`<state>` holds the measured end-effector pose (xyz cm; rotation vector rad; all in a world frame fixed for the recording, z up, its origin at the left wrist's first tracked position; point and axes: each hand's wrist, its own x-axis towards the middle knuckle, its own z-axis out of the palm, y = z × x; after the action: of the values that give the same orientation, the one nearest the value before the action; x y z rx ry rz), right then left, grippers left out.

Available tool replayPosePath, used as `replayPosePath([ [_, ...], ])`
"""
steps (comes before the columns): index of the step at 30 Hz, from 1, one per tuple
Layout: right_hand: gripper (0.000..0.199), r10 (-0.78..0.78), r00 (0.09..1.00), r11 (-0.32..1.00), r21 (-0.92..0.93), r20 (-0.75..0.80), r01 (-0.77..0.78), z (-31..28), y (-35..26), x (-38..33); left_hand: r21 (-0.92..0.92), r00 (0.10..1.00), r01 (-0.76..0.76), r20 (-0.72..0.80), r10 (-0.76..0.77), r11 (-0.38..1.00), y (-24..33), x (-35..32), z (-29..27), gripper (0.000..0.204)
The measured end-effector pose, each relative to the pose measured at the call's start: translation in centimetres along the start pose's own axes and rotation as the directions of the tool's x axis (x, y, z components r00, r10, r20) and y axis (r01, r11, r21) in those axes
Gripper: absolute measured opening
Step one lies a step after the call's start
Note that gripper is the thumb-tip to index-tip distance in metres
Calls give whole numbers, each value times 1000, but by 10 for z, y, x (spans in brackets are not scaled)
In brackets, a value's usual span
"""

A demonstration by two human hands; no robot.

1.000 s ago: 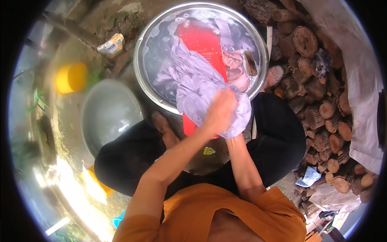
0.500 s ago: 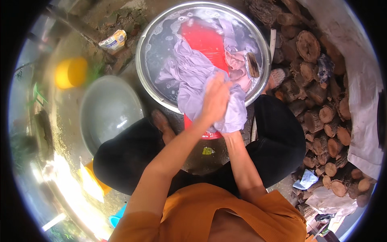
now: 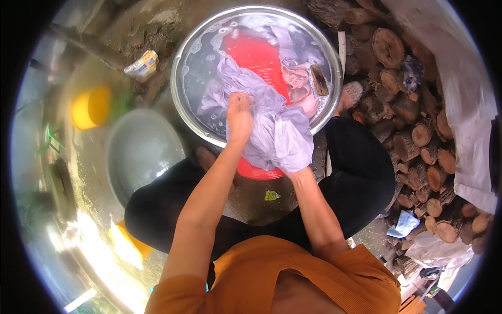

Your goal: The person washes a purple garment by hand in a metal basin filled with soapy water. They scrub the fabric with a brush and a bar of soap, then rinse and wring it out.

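My left hand point(image 3: 239, 116) presses, fingers curled, into the wet lilac cloth garment point(image 3: 272, 128) on the red ribbed plastic washboard point(image 3: 257, 55); my right hand is buried beneath it, grip unseen. Hard scrubbing could slop suds over the wide steel basin's point(image 3: 180, 102) rim.

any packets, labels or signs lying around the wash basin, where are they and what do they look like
Soap packet: on the ground just left of the metal basin, small crumpled pouch, yellow and white with some blue.
Small wrapper scrap: on the ground below the red washboard, between the person's knees, yellow-green.
No signs or screens in view.
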<state>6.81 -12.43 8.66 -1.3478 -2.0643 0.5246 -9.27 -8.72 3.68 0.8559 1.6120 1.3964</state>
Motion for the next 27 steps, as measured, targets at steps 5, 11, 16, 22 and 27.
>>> replayPosePath([
  [5,17,-223,965,974,70,135,215,-16,25,22,179,900,-108,436,19,978,33,-34,-8,33],
  [11,26,517,620,-106,763,590,-638,-34,90,-1,150,857,138,477,-193,979,73,-13,-63,27],
  [16,46,464,508,-425,686,725,-591,-7,72,-18,-632,939,339,271,-210,697,106,-20,-55,24],
  [22,35,383,775,-394,848,503,-355,43,65,-20,56,802,470,391,-452,881,22,-96,-14,15],
  [27,18,353,934,822,456,61,-340,4,22,-3,-121,946,318,101,-307,940,36,-14,-59,16],
])
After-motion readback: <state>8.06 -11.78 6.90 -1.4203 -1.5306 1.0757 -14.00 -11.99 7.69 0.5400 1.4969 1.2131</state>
